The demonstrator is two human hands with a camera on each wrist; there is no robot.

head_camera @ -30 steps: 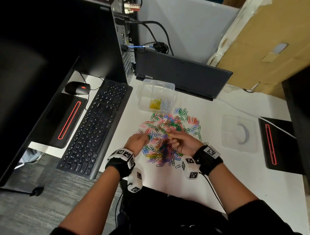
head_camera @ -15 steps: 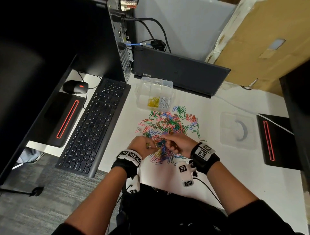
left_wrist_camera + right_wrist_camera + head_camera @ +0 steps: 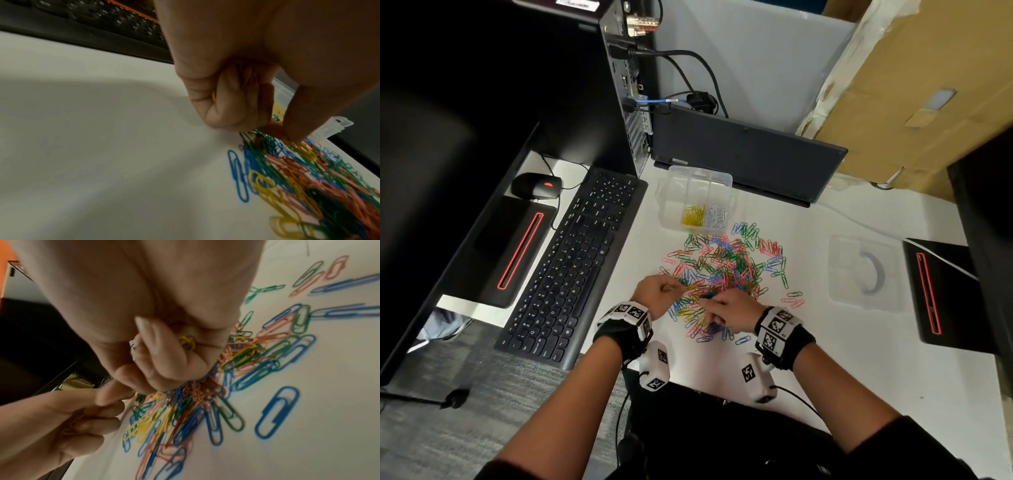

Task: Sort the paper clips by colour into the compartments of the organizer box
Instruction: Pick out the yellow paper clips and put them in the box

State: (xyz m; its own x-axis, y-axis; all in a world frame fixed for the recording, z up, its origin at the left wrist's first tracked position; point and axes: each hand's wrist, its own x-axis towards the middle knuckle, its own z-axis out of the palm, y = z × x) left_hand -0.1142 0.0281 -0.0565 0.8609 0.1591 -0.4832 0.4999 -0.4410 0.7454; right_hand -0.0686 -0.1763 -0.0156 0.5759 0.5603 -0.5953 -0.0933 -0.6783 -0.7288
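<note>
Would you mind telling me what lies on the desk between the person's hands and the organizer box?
In the head view, the loose pile of mixed paper clips covers the desk between them and the organizer box.

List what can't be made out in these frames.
- How many yellow clips the right hand holds: right wrist view, curled fingers cover them.
- Left hand contents beyond a yellow sliver: left wrist view, fingers hide the rest.
- Organizer box far compartments: head view, too small and translucent.
- Clips under both hands: hidden in the pile.

Mixed-colour paper clips (image 3: pixel 722 270) heaped mid-desk; clear organizer box (image 3: pixel 697 198) behind, yellow and white clips in separate near compartments.
</note>
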